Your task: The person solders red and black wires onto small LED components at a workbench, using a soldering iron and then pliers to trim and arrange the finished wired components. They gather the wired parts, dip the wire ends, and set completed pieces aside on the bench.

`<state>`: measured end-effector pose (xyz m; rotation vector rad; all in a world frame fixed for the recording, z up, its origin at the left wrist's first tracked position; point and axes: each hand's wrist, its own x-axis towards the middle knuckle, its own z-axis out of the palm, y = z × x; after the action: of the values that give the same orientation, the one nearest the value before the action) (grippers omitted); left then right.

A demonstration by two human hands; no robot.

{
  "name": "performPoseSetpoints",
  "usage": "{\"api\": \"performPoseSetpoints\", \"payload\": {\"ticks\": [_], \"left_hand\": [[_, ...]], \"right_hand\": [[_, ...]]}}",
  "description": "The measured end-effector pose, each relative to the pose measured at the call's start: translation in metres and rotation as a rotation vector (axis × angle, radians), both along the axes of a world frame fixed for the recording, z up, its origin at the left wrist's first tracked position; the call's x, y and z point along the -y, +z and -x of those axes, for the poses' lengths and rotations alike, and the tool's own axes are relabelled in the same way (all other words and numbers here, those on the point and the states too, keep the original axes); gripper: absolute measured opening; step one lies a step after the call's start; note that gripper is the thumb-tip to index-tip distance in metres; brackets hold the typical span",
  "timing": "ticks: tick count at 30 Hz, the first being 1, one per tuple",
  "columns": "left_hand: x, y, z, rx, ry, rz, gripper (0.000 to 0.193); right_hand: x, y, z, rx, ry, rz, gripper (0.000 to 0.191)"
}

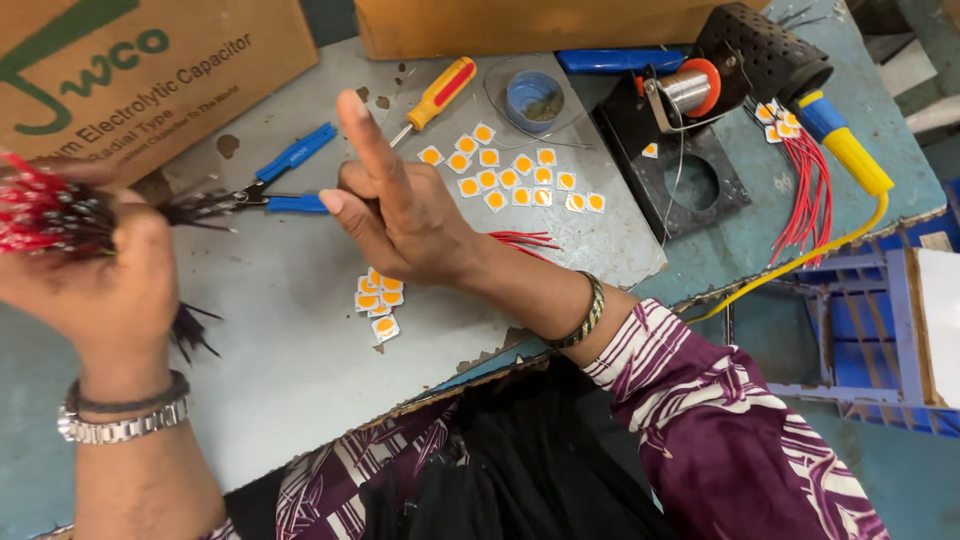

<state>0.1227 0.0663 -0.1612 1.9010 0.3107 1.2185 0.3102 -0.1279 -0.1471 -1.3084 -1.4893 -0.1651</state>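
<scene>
Left hand [95, 275], nearest the lens, has its fingers clamped round a wire bundle [50, 215] of red and black leads; light and floppy, it is best gripped mid-length. Right hand [400, 215] hovers above the chips [378, 300], forefinger raised, other fingers loosely curled, holding nothing. Farther off, a blue tin [533, 98] holds something dark.

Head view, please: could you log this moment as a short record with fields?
left hand: grips a bundle of red and black wires
right hand: raised, forefinger up, holds nothing
under right hand: small pile of square chips
laid out behind: rows of chips
tools: blue-handled pliers, screwdriver, soldering iron
surface: grey table
</scene>
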Motion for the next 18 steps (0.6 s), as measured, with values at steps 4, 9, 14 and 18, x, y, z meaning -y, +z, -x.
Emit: {"api": "performPoseSetpoints", "payload": {"ticks": [4,9,14,18], "left_hand": [[-0.015,-0.007,0.001,0.111,0.013,-0.007,0.044],[-0.019,-0.012,-0.005,0.019,0.026,-0.003,0.034],[-0.019,-0.022,-0.011,-0.033,0.072,-0.122,0.045],[-0.021,-0.031,-0.017,0.071,0.027,0.050,0.051]], "right_hand": [[0.001,0.000,-0.004,0.106,-0.022,-0.049,0.085],[0.005,0.002,-0.015,-0.096,-0.075,0.036,0.084],[0.007,0.008,-0.052,-0.210,-0.184,-0.053,0.085],[0.024,0.009,-0.093,-0.301,-0.189,-0.184,0.072]]}}
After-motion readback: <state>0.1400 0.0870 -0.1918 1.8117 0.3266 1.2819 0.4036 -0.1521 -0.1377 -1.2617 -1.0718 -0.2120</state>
